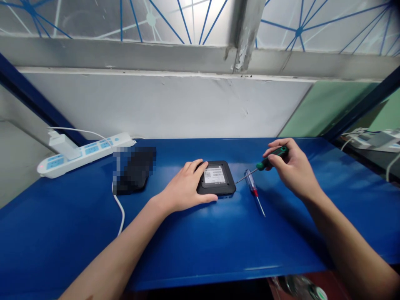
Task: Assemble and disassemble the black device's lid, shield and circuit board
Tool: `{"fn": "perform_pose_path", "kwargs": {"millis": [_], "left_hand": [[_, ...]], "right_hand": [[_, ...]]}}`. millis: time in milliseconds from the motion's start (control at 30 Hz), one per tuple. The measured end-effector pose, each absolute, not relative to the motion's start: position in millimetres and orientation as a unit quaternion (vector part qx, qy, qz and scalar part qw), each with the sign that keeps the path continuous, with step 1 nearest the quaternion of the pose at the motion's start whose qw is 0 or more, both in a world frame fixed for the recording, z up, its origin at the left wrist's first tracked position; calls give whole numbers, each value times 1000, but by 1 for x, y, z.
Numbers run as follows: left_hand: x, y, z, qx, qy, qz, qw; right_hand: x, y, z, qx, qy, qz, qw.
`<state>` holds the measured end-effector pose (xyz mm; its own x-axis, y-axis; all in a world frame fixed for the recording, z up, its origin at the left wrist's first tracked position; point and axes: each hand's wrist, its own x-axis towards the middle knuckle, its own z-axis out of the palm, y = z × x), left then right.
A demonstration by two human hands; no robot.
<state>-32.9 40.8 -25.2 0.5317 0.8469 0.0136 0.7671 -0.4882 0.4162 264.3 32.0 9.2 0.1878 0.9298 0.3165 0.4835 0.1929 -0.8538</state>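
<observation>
A small black square device (218, 180) with a white label on top lies on the blue table (200, 241). My left hand (184, 187) rests on its left side, fingers curled over the edge and thumb along the front, holding it in place. My right hand (290, 166) grips a green-handled screwdriver (268, 160), whose thin shaft points down-left to the device's right edge. A second screwdriver (253, 189) with a clear handle and red collar lies on the table just right of the device, between my hands.
A white power strip (84, 153) with a white plug in it sits at the back left. Beside it lies a dark blurred object (134, 170), with a white cable (120, 212) running toward the front. More white gear (375, 139) lies at the far right.
</observation>
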Motion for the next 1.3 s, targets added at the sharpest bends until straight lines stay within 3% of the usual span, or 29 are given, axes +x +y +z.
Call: {"fn": "perform_pose_path", "kwargs": {"millis": [833,1167,1300], "left_hand": [[-29,40,-28,856,477,67,186],[-29,40,-29,853,485,73,177],[-28,40,-26,852,492,55,171]], "right_hand": [[261,13,17,-547,-689,170,443],[235,14,42,-519,-777,84,347],[233,11,42,-513,-781,77,348]]}}
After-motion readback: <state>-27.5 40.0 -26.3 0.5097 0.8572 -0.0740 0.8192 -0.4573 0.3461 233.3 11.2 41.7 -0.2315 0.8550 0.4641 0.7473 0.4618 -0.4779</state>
